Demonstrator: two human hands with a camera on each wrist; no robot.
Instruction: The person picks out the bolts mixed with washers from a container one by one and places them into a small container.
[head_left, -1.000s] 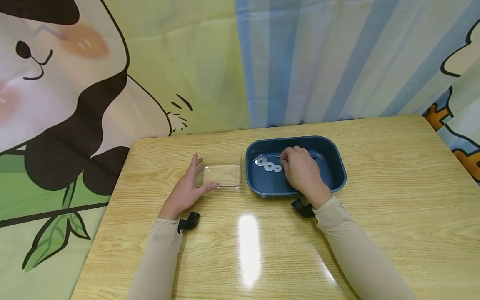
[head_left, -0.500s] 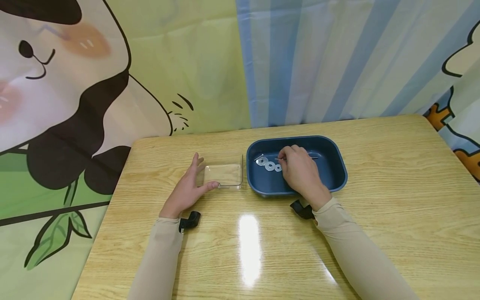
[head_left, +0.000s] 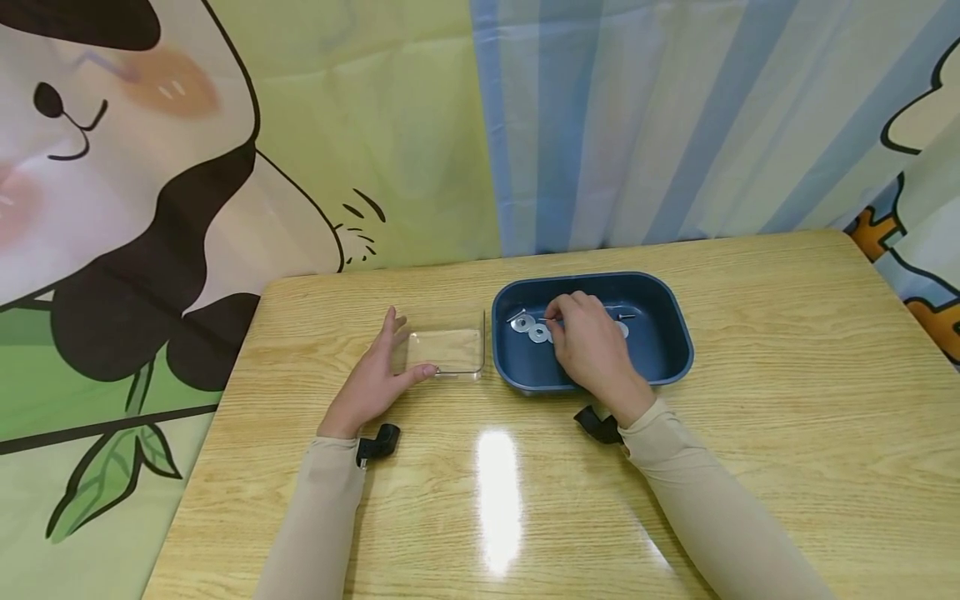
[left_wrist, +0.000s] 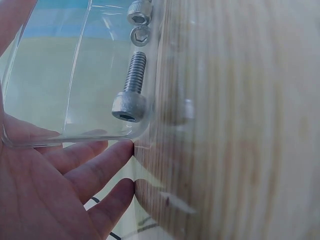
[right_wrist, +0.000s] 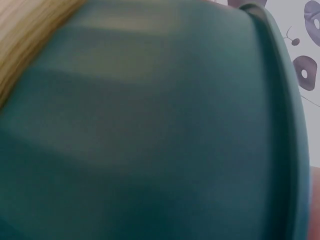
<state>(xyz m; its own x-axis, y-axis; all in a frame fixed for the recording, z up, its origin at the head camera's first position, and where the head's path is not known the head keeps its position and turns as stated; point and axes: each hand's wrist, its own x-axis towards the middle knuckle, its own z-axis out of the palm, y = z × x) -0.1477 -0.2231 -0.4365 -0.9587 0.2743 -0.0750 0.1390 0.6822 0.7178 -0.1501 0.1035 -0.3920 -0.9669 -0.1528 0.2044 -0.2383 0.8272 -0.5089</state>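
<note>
My left hand (head_left: pixel 370 386) rests against the left end of a clear plastic box (head_left: pixel 446 350), thumb at its front edge, fingers extended along its side. In the left wrist view, a hex socket bolt (left_wrist: pixel 131 90) and smaller bolt pieces (left_wrist: pixel 140 36) show through the box wall. Inside the blue tray (head_left: pixel 517 385), my right hand (head_left: pixel 592 346) pinches a thin metal screw (head_left: pixel 543 319) between thumb and fingers. Left of those fingertips lie flat washers (head_left: pixel 537 333) and a screw (head_left: pixel 516 316); right of the hand, another screw (head_left: pixel 626 317) and a washer (head_left: pixel 624 330).
Both containers stand side by side on a wooden table (head_left: pixel 420 500), the tray to the right. Behind the table hangs a printed curtain (head_left: pixel 420 150). The tray's outer wall (right_wrist: pixel 150 120) fills most of the right wrist view, hiding the right fingers there.
My right hand has shifted slightly left inside the tray, toward the washers, uncovering a screw and a washer on its right. My left hand stays at the clear box.
</note>
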